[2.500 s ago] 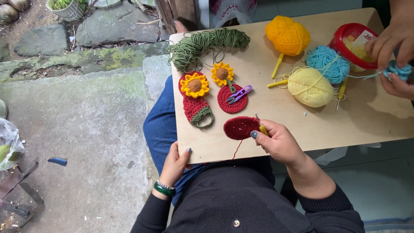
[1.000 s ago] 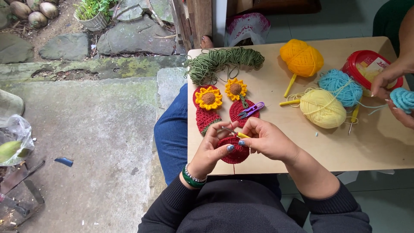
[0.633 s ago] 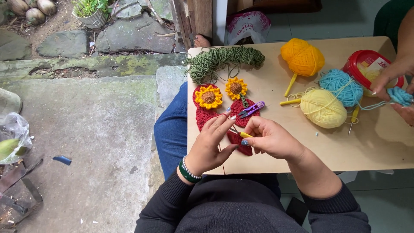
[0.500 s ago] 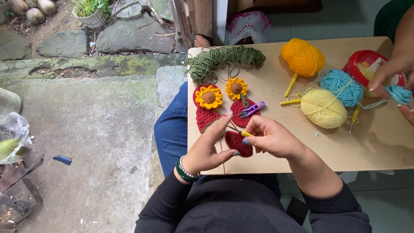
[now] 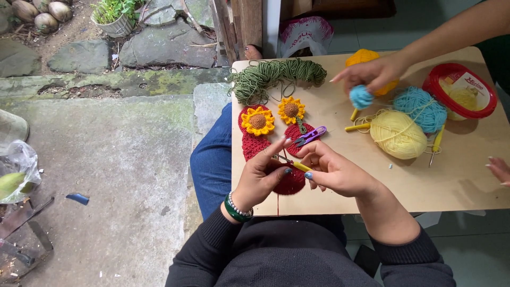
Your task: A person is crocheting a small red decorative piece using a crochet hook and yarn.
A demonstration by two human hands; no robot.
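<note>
Right at the near edge of the wooden board (image 5: pixel 457 180) sits the dark red crochet piece (image 5: pixel 291 182), a round patch lying flat, with a red strand trailing off it toward the person's lap. The left hand (image 5: pixel 261 178) is on it, fingers curled in and pinched together on the piece's upper left edge, thumb reaching toward the hook. The right hand (image 5: pixel 336 171) is closed round the yellow-handled crochet hook (image 5: pixel 293 165), fingers wrapped tight, the metal tip pointing left into the gap between the two hands, just above the red piece. Just beyond the knuckles lie the purple thread snips (image 5: pixel 311 136), and past those two crocheted sunflowers (image 5: pixel 258 120) with yellow petals and brown centres, resting on more red crochet work. A loose hank of green yarn (image 5: pixel 276 74) sprawls across the far left corner. Over to the right, a pale yellow yarn ball (image 5: pixel 397 134) sits just beside a blue yarn ball (image 5: pixel 421 109), near a red-rimmed tub (image 5: pixel 460 90). Another person's hand (image 5: pixel 372 74) reaches in from the far side, holding a small blue ball of yarn (image 5: pixel 361 96).
</note>
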